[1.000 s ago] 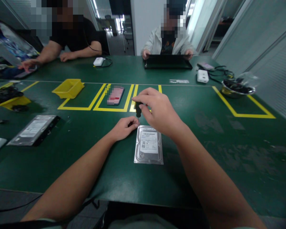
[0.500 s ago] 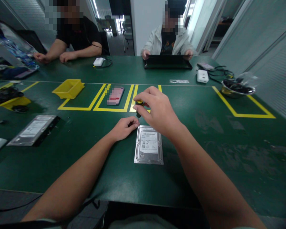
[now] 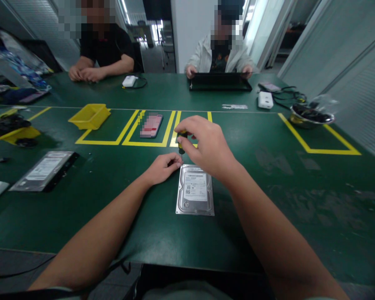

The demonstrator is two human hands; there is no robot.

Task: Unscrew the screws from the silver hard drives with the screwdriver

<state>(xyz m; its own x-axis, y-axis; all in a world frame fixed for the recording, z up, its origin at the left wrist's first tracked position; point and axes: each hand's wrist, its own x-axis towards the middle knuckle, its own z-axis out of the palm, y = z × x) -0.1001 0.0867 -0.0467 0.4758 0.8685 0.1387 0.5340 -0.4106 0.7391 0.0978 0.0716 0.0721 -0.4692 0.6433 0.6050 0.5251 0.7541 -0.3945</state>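
A silver hard drive cover (image 3: 195, 196) with a white label lies flat on the green table in front of me. My right hand (image 3: 208, 146) grips a short screwdriver (image 3: 182, 143) with a black and yellow handle. It stands nearly upright, its tip down at the far left corner of the drive. My left hand (image 3: 165, 167) rests on the table at that same corner, thumb and fingers pinched together close to the screwdriver tip. Whatever sits between those fingertips is too small to make out.
Another hard drive (image 3: 45, 171) lies to the left. Farther back are a yellow bin (image 3: 90, 116), a phone (image 3: 151, 126) and a metal bowl (image 3: 312, 118) of dark parts. Two people sit opposite; one holds a black tray (image 3: 220, 81). Yellow tape marks the table.
My right hand's fingers have shifted slightly on the screwdriver handle, and my left hand has stayed put. The person at the left across the table has brought both hands together.
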